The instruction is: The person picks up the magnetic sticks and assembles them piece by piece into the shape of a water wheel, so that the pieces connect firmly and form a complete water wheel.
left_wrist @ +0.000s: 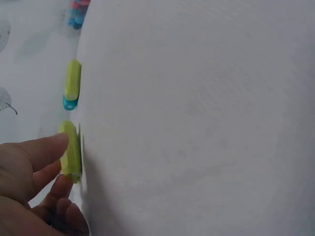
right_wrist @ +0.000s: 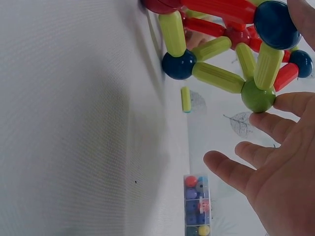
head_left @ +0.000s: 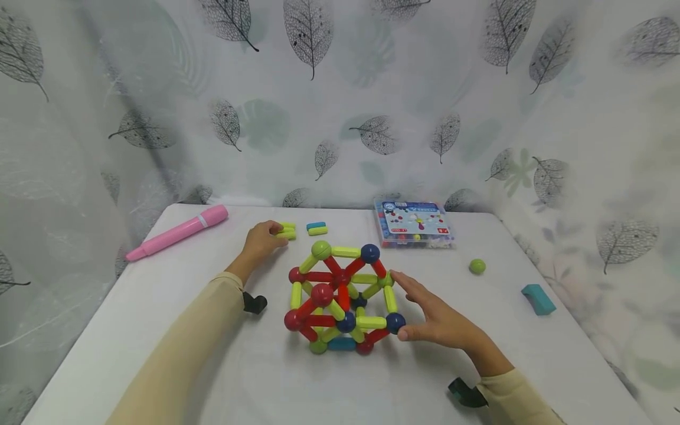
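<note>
At the table's far left-centre my left hand point(head_left: 262, 239) pinches a yellow-green magnetic rod point(left_wrist: 72, 155) between thumb and fingers. Another yellow-green rod point(head_left: 288, 225) lies close beside it. In the middle stands a magnetic ball-and-rod structure point(head_left: 321, 294) of red, blue and green balls joined by red, yellow-green and blue rods. My right hand point(head_left: 443, 321) is at its right side with fingers extended. In the right wrist view its fingertips touch a green ball point(right_wrist: 258, 96), while the thumb is by a blue ball point(right_wrist: 277, 25).
A blue rod point(head_left: 316, 225) and a yellow-green rod point(head_left: 318, 231) lie right of my left hand. Behind stands a clear-sided box point(head_left: 417, 221) of pieces. A loose green ball point(head_left: 477, 266) and a teal curved piece point(head_left: 539, 299) are at right, a pink tube point(head_left: 177, 233) at left.
</note>
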Demonstrator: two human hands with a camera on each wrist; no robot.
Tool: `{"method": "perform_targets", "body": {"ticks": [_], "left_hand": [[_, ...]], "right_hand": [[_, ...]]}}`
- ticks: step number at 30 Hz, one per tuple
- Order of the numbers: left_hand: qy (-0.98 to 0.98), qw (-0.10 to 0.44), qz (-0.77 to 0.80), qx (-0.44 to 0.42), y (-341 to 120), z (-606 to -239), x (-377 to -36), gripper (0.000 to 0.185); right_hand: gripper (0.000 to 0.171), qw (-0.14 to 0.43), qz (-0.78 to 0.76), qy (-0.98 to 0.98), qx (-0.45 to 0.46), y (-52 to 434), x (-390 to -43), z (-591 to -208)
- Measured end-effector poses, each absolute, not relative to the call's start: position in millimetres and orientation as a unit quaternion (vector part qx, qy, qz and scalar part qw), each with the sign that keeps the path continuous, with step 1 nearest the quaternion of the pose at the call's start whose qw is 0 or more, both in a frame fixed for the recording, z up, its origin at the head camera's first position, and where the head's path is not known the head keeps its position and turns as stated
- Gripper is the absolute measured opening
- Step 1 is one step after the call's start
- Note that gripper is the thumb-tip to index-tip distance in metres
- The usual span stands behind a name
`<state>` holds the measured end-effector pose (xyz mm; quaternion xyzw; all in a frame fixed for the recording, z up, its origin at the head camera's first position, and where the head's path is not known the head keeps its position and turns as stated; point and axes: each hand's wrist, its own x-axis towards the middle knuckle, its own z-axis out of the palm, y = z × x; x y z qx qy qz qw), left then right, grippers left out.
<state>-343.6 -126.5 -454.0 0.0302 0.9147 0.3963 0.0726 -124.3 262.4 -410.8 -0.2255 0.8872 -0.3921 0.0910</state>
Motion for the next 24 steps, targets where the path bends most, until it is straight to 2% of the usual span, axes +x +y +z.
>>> {"method": "perform_targets", "body": {"ticks": [5, 9, 17, 24], "left_hand": [[0.94, 0.064, 0.334, 0.04, -128.3, -457.6, -335.2, 0.033], [0.926, 0.069, 0.369, 0.034, -129.4, -450.9, -315.6, 0.031], [0.813, 0.143, 0.564, -0.012, -138.5, -402.5, -240.2, 0.04], [0.755, 0.208, 0.619, 0.058, -131.7, -370.6, -192.2, 0.033]], "right_hand": [[0.102, 0.09, -0.387, 0.888, -0.231, 260.5, -125.4, -411.4], [0.102, 0.087, -0.385, 0.888, -0.235, 259.7, -126.7, -412.2], [0.103, 0.079, -0.383, 0.884, -0.258, 260.2, -125.6, -409.6], [0.103, 0.076, -0.386, 0.882, -0.258, 260.1, -126.1, -409.7]]}}
